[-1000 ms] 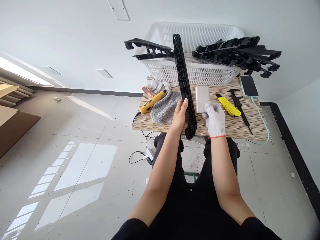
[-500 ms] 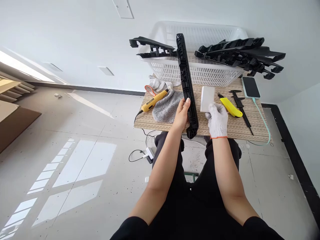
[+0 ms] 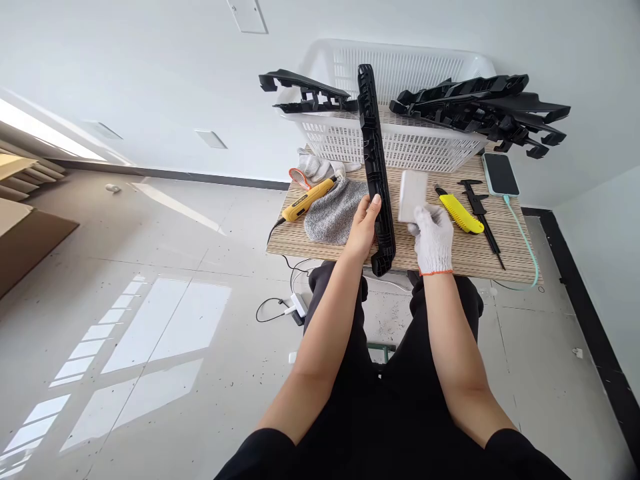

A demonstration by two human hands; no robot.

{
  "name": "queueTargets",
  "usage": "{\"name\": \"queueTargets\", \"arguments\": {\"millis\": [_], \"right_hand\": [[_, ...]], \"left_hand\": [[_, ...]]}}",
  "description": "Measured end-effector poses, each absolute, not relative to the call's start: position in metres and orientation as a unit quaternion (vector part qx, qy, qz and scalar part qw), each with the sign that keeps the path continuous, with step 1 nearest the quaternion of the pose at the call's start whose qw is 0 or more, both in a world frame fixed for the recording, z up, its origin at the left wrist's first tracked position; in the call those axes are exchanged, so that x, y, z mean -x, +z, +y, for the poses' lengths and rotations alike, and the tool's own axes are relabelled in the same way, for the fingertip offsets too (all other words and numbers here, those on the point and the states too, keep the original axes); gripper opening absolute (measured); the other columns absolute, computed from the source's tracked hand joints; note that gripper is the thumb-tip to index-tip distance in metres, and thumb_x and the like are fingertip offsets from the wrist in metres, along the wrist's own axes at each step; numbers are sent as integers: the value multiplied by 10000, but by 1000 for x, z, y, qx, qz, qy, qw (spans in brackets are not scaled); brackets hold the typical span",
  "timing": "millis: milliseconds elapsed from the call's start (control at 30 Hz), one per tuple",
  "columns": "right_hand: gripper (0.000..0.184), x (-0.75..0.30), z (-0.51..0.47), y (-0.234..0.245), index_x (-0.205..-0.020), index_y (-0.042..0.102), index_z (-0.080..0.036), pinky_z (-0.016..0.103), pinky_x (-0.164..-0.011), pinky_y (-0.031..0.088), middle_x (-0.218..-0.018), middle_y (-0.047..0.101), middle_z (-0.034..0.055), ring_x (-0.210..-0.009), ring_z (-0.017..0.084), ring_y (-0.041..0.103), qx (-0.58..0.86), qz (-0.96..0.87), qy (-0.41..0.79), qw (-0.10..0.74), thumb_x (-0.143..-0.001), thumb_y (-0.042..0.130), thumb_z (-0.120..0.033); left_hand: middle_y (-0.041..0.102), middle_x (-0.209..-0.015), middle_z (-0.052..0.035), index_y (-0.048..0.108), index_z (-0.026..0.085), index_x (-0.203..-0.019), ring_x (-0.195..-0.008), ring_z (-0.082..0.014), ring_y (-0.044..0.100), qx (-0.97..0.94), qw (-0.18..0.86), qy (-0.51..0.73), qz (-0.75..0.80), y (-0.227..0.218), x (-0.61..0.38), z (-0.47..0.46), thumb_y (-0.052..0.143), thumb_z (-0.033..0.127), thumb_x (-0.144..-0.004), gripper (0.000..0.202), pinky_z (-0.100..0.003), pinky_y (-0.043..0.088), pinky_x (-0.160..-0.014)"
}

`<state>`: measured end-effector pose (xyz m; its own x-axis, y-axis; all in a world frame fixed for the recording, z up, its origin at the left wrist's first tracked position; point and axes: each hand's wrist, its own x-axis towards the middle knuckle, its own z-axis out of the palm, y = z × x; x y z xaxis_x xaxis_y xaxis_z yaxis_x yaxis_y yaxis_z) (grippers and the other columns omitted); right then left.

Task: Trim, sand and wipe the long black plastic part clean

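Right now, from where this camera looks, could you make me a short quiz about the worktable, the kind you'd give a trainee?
1. Which hand wears a white glove and holds the white block?
A) left
B) right
C) neither

2. True or false: the bright yellow cutter lies between the white block and the caliper.

3. Beyond the long black part in the left hand, what container bears other black parts?

Key:
1. B, the right hand.
2. True.
3. A white basket.

Black caliper near 1 phone, cardboard box on tiled floor, 3 wall plates
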<state>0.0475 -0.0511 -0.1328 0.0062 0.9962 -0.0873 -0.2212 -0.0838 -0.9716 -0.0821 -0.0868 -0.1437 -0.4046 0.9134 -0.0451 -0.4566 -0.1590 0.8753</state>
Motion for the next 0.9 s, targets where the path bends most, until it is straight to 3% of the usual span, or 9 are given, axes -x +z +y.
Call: {"name": "queueTargets", "arguments": {"millis": [100,233,333,467,633,733,833,900], "right_hand": [[291,-48,-53,-132,-910,635,-202,219,-599,575,-1021,710,28,-818,124,694,465,-482,573,472,-742,813,-360],[247,-48,-53,-133,-936,619,-208,252,-648,605,-1027,708,26,-819,123,685,492,-470,496,540,-804,749,-371],[267,-48,-53,-135,-900,629,-205,254,-646,606,-1001,706,21,-814,127,681,465,-508,538,487,-765,791,-369],[268,-48,-53,-134,-936,625,-213,239,-648,596,-977,702,12,-818,119,685,486,-460,517,534,-789,759,-393],[287,-48,-55,-132,-913,631,-200,236,-637,593,-975,709,23,-803,121,691,478,-484,546,489,-755,797,-373],[267,-47,-55,-131,-928,627,-207,236,-654,599,-963,708,11,-777,106,679,487,-439,530,537,-775,768,-374],[301,-45,-55,-129,-888,634,-202,234,-634,595,-962,715,17,-783,116,684,470,-465,575,482,-727,816,-378],[292,-44,-54,-129,-897,645,-201,229,-629,589,-968,716,20,-787,115,683,489,-463,545,499,-727,819,-362]], "left_hand": [[701,-1284,6,677,274,-1109,-1432,-212,552,-260,480,719,430,-144,83,-86,665,488,-973,253,-359,437,-1207],[696,-1317,7,670,283,-1162,-1430,-199,555,-260,485,710,439,-145,84,-85,647,493,-979,279,-340,426,-1211],[702,-1307,7,682,275,-1124,-1423,-208,559,-272,482,714,430,-146,84,-85,642,489,-985,259,-339,449,-1187],[701,-1312,6,686,278,-1136,-1442,-203,541,-256,481,717,434,-146,84,-85,671,490,-971,269,-334,428,-1204],[687,-1347,3,682,280,-1161,-1445,-201,536,-255,483,712,441,-147,84,-85,664,477,-977,270,-344,431,-1203],[700,-1299,1,690,279,-1130,-1420,-196,556,-250,484,718,432,-146,84,-85,679,477,-966,257,-327,437,-1190],[721,-1200,-1,696,266,-1066,-1353,-198,599,-269,484,726,408,-145,83,-86,676,485,-968,241,-320,472,-1146],[720,-1171,3,697,265,-1055,-1327,-188,612,-267,485,728,404,-145,83,-86,675,482,-971,234,-306,477,-1132]]}}
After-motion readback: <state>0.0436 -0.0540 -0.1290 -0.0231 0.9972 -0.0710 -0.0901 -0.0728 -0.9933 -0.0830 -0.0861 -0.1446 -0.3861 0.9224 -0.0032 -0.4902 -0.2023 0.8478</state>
